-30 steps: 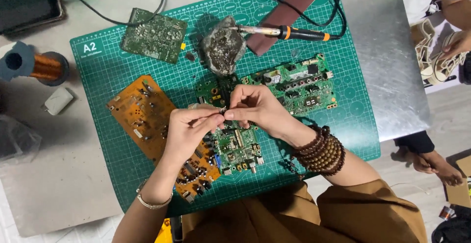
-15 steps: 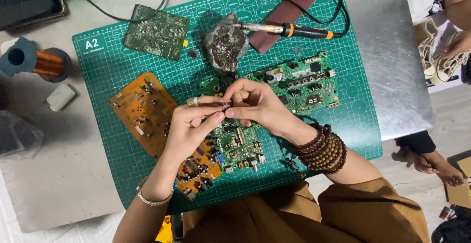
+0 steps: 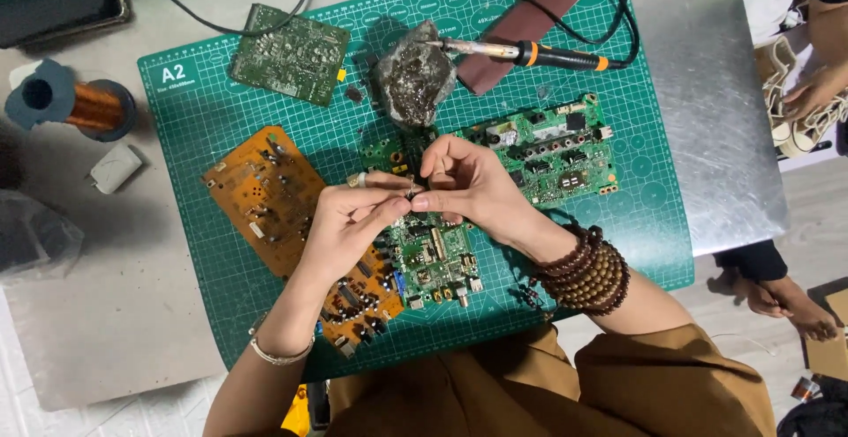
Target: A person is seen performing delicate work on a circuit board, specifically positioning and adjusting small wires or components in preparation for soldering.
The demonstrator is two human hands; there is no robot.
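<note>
A grey metal bench [image 3: 698,137] carries a green cutting mat [image 3: 221,128], seen from the head camera that looks straight down. Over the middle of the mat the left hand [image 3: 349,225] and the right hand [image 3: 468,181] meet, and both grips pinch one small metal part [image 3: 411,192] between thumb and fingertips; the part is too small to say what kind it is. The left grip is pressed together on it from the left side, the right grip from the right, so the fingertips of both hands almost touch. Directly under the grip lies a small green circuit board [image 3: 433,256]. Just left of the grip, partly under the left wrist, lies an orange circuit board [image 3: 265,194]. To the right of the grip, touching the back of the right hand, is a larger green circuit board [image 3: 556,150]. Beyond the grip stands a crumpled grey lump [image 3: 415,79], and a soldering iron [image 3: 530,53] with orange rings rests with its tip on this lump. Far beyond and left of the grip lies another green board [image 3: 291,53], and well apart to the left stands a spool of copper wire [image 3: 75,106]. The right wrist wears brown bead bracelets [image 3: 587,269]. At the right edge another person's hand [image 3: 808,93] is busy with something pale.
</note>
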